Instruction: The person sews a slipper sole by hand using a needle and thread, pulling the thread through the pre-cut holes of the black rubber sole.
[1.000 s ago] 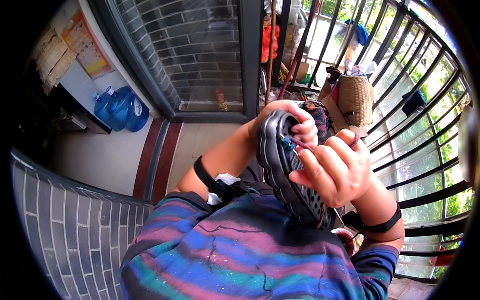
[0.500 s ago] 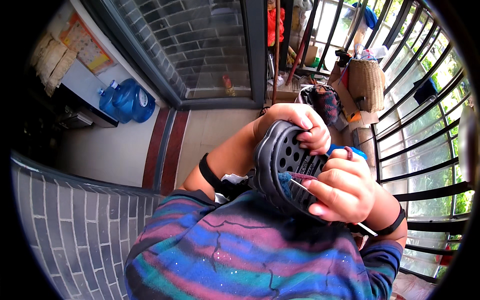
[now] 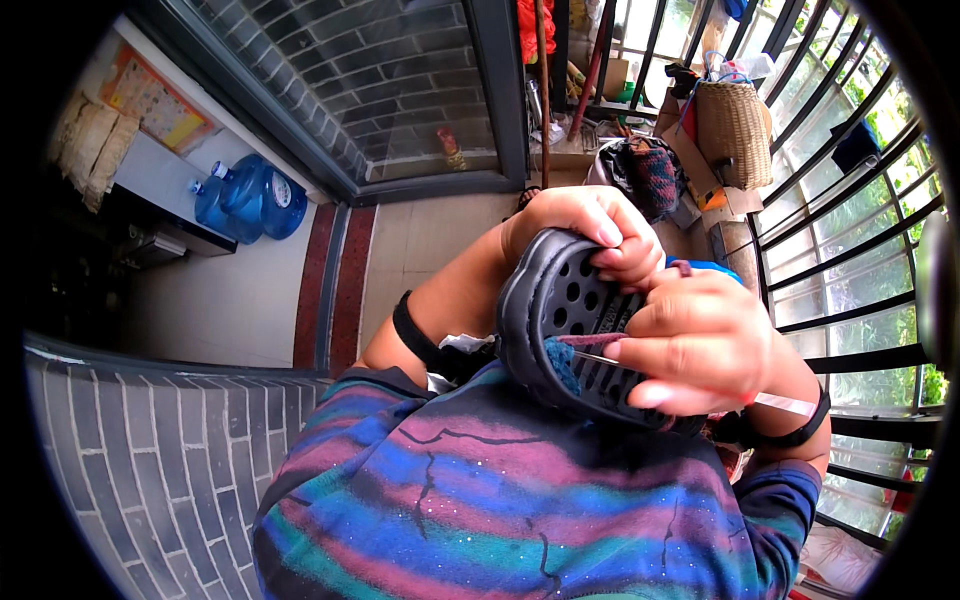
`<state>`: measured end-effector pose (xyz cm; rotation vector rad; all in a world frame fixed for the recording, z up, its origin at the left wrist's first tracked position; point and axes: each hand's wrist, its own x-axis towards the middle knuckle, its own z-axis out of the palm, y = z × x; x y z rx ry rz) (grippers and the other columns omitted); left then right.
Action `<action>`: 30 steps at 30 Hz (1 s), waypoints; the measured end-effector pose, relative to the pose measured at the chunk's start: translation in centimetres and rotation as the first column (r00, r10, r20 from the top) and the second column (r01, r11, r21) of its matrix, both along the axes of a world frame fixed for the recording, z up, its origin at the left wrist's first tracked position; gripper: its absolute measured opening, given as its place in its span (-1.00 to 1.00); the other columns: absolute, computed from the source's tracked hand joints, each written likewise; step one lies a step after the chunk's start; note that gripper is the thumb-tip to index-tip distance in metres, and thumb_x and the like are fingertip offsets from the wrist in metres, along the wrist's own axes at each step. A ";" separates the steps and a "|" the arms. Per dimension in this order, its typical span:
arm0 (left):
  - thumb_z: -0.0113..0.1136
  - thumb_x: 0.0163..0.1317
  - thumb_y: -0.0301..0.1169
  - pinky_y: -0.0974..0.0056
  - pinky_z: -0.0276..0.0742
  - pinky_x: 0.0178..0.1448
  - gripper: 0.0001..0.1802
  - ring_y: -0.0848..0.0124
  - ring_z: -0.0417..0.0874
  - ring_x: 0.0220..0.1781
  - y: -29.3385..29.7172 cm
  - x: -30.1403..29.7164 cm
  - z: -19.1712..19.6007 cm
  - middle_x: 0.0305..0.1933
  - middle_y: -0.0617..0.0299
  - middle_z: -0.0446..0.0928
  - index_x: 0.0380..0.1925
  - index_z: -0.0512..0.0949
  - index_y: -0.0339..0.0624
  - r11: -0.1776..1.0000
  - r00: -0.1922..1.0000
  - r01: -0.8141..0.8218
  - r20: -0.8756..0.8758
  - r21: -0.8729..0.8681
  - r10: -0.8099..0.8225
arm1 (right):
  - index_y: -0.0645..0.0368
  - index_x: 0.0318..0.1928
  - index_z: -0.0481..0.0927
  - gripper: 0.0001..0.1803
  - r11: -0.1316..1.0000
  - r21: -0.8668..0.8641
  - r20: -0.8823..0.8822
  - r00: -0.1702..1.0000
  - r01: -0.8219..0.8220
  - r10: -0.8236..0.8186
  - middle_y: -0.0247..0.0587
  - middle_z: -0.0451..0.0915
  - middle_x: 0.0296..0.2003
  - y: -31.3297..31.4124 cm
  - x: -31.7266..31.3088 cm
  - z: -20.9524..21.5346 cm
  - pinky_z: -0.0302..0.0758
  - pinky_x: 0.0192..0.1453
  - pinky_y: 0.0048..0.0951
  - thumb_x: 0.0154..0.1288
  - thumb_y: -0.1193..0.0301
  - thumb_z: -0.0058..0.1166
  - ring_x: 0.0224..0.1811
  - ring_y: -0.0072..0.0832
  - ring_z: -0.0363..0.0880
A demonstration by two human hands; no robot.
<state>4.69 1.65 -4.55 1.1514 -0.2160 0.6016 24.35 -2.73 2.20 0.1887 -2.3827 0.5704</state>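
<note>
My left hand point(image 3: 600, 225) is closed over the far rim of a black shoe sole point(image 3: 518, 325) with round holes and ridges, held tilted in front of my chest. A small patch of blue crochet point(image 3: 562, 368) lies along the sole's near inner edge. My right hand point(image 3: 700, 340) pinches a slim crochet hook point(image 3: 785, 404); its metal tip reaches the blue stitches and its pale handle sticks out beyond the palm. A mauve yarn strand point(image 3: 592, 340) runs from the stitches to my right fingers, and dark yarn point(image 3: 683, 267) wraps one raised finger.
Window bars point(image 3: 850, 220) line the right side. Ahead on the right stand a wicker basket point(image 3: 735, 135), cardboard and a bag with a dark patterned knit point(image 3: 650, 175). Blue water bottles point(image 3: 255, 200) stand beyond the doorway on the left, near a glass door point(image 3: 400, 100) and brick wall point(image 3: 150, 470).
My right hand has shifted slightly right, and the hook now lies flatter, its handle pointing more to the right. The sole and left hand have moved a little up and left.
</note>
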 end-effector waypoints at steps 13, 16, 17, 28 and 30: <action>0.11 -0.01 -0.08 0.19 0.29 -0.23 -0.56 0.30 0.36 -0.49 -1.3 -0.9 1.6 -0.64 0.20 0.37 -0.77 0.24 -0.14 0.995 0.986 -0.097 -0.136 -0.007 0.095 | 0.42 -0.24 0.75 -0.62 0.740 -0.660 0.058 0.973 -0.132 0.225 0.05 0.74 -0.35 1.0 -0.1 0.7 0.64 -0.19 -0.31 0.46 0.29 0.07 -0.40 -0.28 0.73; 0.10 -0.01 -0.10 0.16 0.32 -0.20 -0.58 0.28 0.39 -0.47 -1.3 -0.9 1.6 -0.62 0.17 0.40 -0.77 0.25 -0.14 0.992 0.985 -0.124 -0.122 -0.038 0.119 | 0.38 -0.33 0.72 -0.72 0.749 -0.648 0.045 0.976 -0.135 0.215 0.00 0.71 -0.31 0.7 -0.7 0.7 0.59 -0.08 -0.29 0.40 0.36 0.20 -0.29 -0.23 0.69; 0.11 -0.01 -0.10 0.15 0.33 -0.18 -0.58 0.27 0.40 -0.45 -1.3 -1.0 1.4 -0.62 0.16 0.41 -0.76 0.26 -0.14 0.990 0.985 -0.139 -0.108 -0.036 0.134 | 0.35 -0.34 0.70 -0.73 0.814 -0.565 0.041 0.980 -0.136 0.192 -0.03 0.69 -0.29 0.6 -1.1 0.7 0.57 -0.07 -0.28 0.38 0.34 0.26 -0.27 -0.22 0.67; 0.01 0.12 -0.15 0.14 0.43 -0.04 -0.63 0.24 0.46 -0.31 -0.6 -1.9 0.3 -0.59 0.20 0.42 -0.70 0.35 -0.15 0.981 0.980 -0.191 0.044 -0.025 0.192 | 0.37 -0.38 0.51 -0.57 0.860 0.503 -0.187 0.982 0.082 0.016 0.33 0.58 -0.02 -0.7 -2.1 0.2 0.70 -0.15 -0.14 0.34 0.21 0.33 -0.17 -0.02 0.76; 0.02 0.13 -0.12 0.15 0.37 -0.09 -0.62 0.26 0.39 -0.36 -0.6 -1.8 0.2 -0.59 0.21 0.42 -0.71 0.32 -0.12 0.979 0.978 -0.204 0.043 -0.030 0.205 | 0.37 -0.37 0.50 -0.59 0.866 0.492 -0.166 0.986 0.083 0.000 0.34 0.59 0.00 -0.6 -2.0 0.3 0.70 -0.12 -0.10 0.34 0.26 0.34 -0.13 0.02 0.75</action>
